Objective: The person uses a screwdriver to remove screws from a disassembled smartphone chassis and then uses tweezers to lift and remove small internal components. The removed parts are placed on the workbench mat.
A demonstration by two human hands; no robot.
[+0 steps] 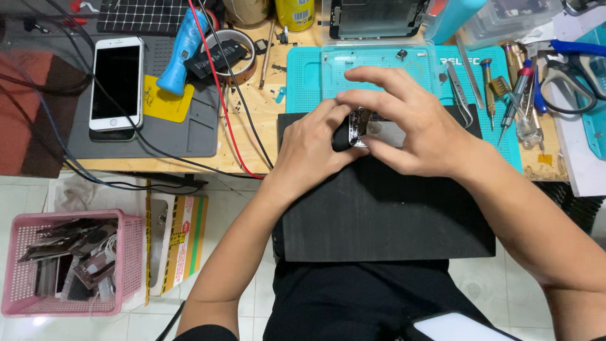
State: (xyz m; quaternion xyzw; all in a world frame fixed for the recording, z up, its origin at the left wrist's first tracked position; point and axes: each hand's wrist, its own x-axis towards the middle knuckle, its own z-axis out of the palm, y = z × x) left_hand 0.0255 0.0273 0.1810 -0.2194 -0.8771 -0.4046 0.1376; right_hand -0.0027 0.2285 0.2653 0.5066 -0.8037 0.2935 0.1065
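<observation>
1. Silvery metal and dark parts show between my fingers: an opened phone body (372,131) lies on the black foam pad (385,215), near that pad's far edge.
2. My left hand (315,148) closes its grip on the near left end of the phone body, thumb and fingers wrapped around it.
3. My right hand (404,123) arches over the phone body from the right, with thumb and fingertips pressed on its top and sides, so both hands are clamped on the same piece.
4. Beyond the black foam pad, a teal work mat (303,82) covers the wooden counter (252,126), and a clear plastic tray (379,63) sits on the mat just past my fingers.
5. To the right of my right hand lie metal tweezers (461,91) and several screwdrivers (517,95), close together on the teal work mat.
6. To the left, red and black cables (230,107) cross the counter, and a grey mat (189,132) carries a white smartphone (117,82), face up, with a yellow card (167,104) and a blue tool (180,50) beside it.
7. On the tiled floor at lower left stands a pink basket (63,265) filled with phone parts, next to a cardboard box (180,243).
</observation>
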